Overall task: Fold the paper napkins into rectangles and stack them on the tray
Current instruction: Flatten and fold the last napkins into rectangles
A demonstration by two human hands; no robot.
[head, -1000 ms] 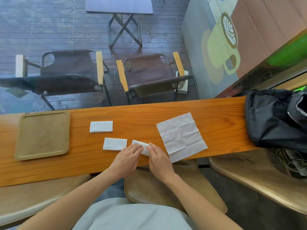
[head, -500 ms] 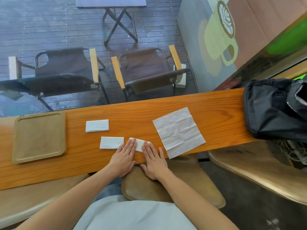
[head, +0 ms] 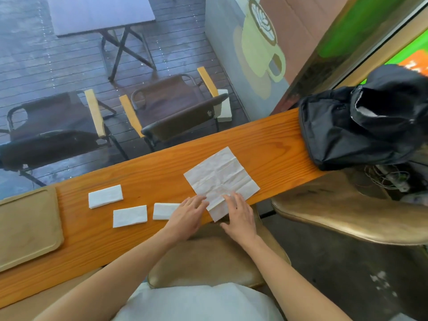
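Three white napkins folded into rectangles lie on the wooden counter (head: 266, 144): one (head: 105, 196) farthest left, one (head: 130, 216) nearer me, and one (head: 165, 211) partly under my left hand (head: 188, 216). An unfolded creased napkin (head: 221, 178) lies flat to the right. My left hand's fingertips touch its near left edge. My right hand (head: 239, 216) rests with fingers spread on its near corner. The tan tray (head: 27, 228) sits at the far left with nothing on it.
A black bag (head: 352, 133) occupies the counter's right end. Tan stool seats (head: 347, 212) stand under the near edge. Beyond the counter's far edge are two folding chairs (head: 176, 107) and a small table on a wet deck.
Both hands left the third folded napkin, which now lies flat, and moved right onto the near corner of the unfolded napkin. The camera view shifted and tilted.
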